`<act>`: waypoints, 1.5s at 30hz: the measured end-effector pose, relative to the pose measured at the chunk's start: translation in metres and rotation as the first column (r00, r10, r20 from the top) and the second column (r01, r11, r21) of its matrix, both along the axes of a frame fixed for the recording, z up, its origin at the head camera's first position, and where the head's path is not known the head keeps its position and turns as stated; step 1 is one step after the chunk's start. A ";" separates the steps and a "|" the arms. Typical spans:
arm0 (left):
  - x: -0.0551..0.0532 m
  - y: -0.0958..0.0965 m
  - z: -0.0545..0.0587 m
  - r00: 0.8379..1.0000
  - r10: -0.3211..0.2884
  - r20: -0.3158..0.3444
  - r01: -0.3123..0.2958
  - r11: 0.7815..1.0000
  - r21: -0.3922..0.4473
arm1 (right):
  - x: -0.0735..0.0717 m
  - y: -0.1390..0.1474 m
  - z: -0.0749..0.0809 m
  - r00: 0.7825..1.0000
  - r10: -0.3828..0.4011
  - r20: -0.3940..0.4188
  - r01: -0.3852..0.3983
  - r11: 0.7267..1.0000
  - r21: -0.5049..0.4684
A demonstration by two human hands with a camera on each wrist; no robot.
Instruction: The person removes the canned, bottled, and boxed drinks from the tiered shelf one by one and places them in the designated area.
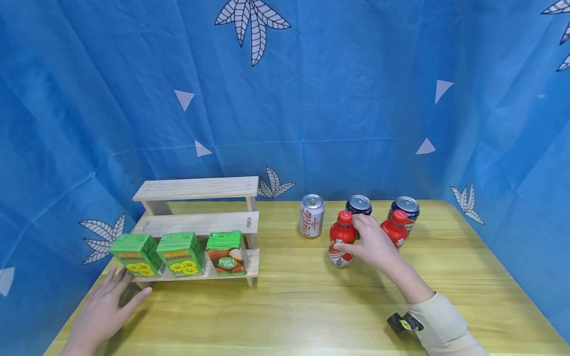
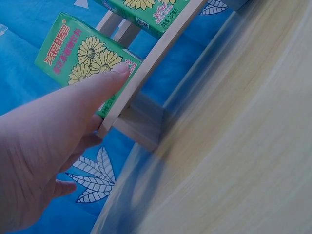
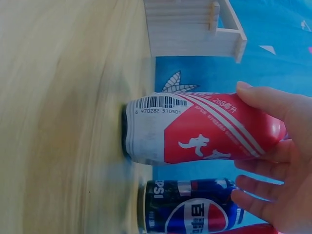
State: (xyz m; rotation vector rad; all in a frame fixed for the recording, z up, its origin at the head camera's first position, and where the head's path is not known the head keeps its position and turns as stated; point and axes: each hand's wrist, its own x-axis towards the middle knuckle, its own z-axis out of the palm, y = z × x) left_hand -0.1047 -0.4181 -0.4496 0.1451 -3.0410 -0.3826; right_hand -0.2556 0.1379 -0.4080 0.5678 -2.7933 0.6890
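Observation:
My right hand (image 1: 373,242) pinches a red drink bottle (image 1: 342,236) between thumb and fingers. In the right wrist view the bottle (image 3: 204,127) has a red and white label with a barcode, and its base is at the tabletop. A second red bottle (image 1: 395,228) is just right of that hand. My left hand (image 1: 104,306) lies by the left end of a wooden tiered shelf (image 1: 196,223), fingers extended and thumb apart. In the left wrist view its thumb overlaps a green drink carton (image 2: 63,46); whether it touches cannot be told.
On the lowest tier stand a second green carton (image 1: 181,253) and a lychee drink carton (image 1: 227,253). A silver Coca-Cola can (image 1: 311,216) and two dark blue cans, one a Pepsi (image 3: 195,207), stand at the back of the wooden table (image 1: 303,316). A blue curtain (image 1: 347,99) hangs behind.

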 end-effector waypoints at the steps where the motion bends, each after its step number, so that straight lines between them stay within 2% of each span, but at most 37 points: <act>1: 0.000 0.000 0.000 1.000 0.000 -0.002 0.000 1.000 0.000 | 0.000 0.000 0.001 1.000 0.001 0.002 -0.001 1.000 0.002; 10: 0.002 0.001 -0.001 1.000 -0.012 -0.028 0.012 1.000 0.000 | 0.002 0.002 0.004 0.999 -0.009 0.041 0.008 1.000 0.013; 18: 0.002 0.000 0.000 1.000 -0.001 0.002 0.001 1.000 0.000 | 0.004 0.003 0.008 0.998 -0.013 0.057 0.012 1.000 0.019; 33: 0.001 0.002 -0.001 1.000 0.004 -0.013 -0.004 1.000 0.007 | 0.009 0.005 0.031 1.000 -0.007 -0.026 0.006 1.000 -0.022; 45: 0.002 0.003 0.000 1.000 0.014 -0.018 -0.014 1.000 0.007 | 0.014 -0.024 0.059 0.991 0.050 -0.125 -0.051 0.999 -0.009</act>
